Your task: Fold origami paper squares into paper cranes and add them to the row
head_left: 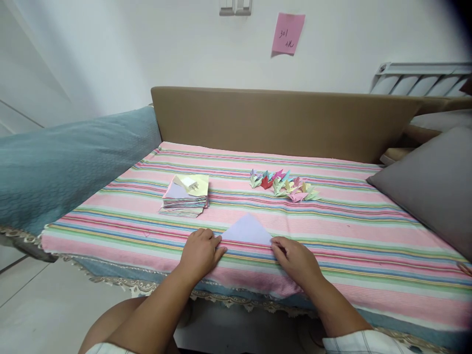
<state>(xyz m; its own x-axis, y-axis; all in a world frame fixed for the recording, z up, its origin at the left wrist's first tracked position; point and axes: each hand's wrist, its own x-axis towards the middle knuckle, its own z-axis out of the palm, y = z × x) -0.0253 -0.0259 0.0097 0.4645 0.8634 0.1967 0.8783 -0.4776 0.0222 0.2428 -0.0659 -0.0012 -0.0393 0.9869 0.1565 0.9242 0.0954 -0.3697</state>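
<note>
A pale lilac sheet of paper, folded into a triangle, lies on the striped cloth near its front edge. My left hand presses its fingertips on the triangle's left corner, fingers curled together. At the right corner, my right hand pinches the paper's edge. A stack of coloured paper squares sits behind and to the left, with a small folded piece on top. Several folded paper cranes lie in a cluster behind and to the right.
A tan sofa back runs along the far side. A teal-covered armrest rises at left and a grey cushion at right. A pink note hangs on the wall. White floor tiles show at lower left.
</note>
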